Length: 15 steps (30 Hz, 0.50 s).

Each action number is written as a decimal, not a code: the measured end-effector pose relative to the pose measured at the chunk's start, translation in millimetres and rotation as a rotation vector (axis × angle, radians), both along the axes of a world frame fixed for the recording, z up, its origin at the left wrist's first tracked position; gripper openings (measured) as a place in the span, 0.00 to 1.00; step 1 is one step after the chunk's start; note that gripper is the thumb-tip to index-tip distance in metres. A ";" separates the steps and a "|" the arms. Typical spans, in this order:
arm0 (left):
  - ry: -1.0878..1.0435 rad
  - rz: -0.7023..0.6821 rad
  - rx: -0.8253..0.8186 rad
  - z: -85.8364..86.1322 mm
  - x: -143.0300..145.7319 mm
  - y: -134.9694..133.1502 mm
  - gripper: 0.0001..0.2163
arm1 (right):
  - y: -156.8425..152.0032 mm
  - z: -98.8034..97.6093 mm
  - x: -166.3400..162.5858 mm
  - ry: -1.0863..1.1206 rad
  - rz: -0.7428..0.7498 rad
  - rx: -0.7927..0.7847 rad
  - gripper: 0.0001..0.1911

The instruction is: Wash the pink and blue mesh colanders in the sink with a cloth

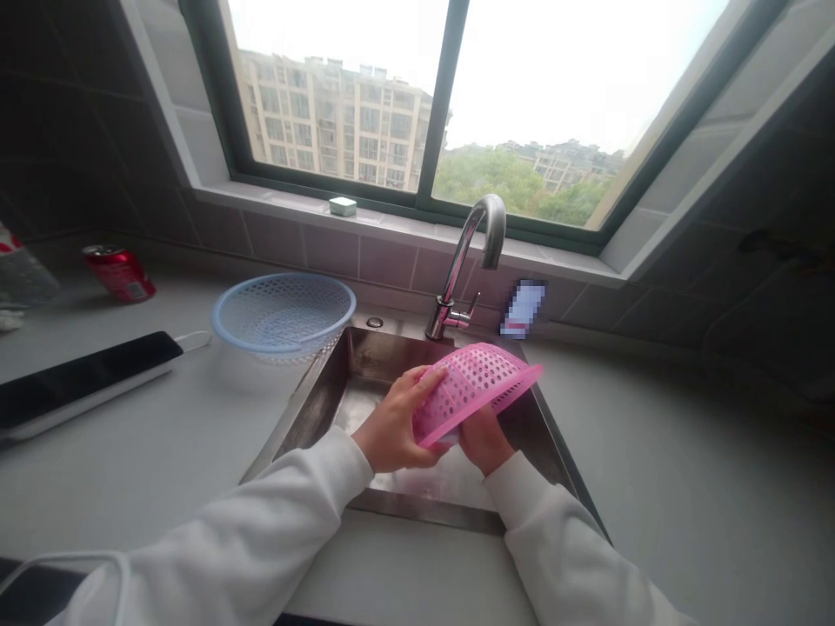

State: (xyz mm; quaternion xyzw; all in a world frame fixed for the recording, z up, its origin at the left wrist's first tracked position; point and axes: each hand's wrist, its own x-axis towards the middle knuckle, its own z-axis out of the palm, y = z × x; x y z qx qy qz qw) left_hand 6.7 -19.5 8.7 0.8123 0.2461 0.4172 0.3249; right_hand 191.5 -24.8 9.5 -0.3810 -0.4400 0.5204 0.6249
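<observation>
A pink plastic basket [486, 369] with round holes is tilted on its side above the steel sink [313, 426], its perforated bottom turned up and away from me. My left hand [401, 422] grips its left rim, thumb on the outside. My right hand [484, 439] reaches inside from below; the basket hides its fingers, so I cannot see what they hold. Just behind the basket rises the chrome faucet [450, 278], with no water visible at its spout.
Left of the sink stands a blue mesh basket [283, 339], partly over the sink edge. Farther left are a red can [121, 274], a clear bottle [23, 269] and a long black-topped device [97, 374]. A phone [523, 309] leans by the wall; a small box [343, 206] sits on the sill.
</observation>
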 end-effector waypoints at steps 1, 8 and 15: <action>0.007 0.000 0.010 0.3 -1.4 0.5 0.49 | -0.8 -1.4 -2.1 -0.019 0.004 0.002 0.22; 0.038 0.015 0.034 -2.4 1.9 1.4 0.52 | 6.2 5.3 10.3 0.061 -0.134 0.069 0.16; 0.067 -0.012 -0.050 -3.8 -0.5 7.3 0.58 | 3.7 -10.4 4.8 -0.107 -0.041 0.033 0.25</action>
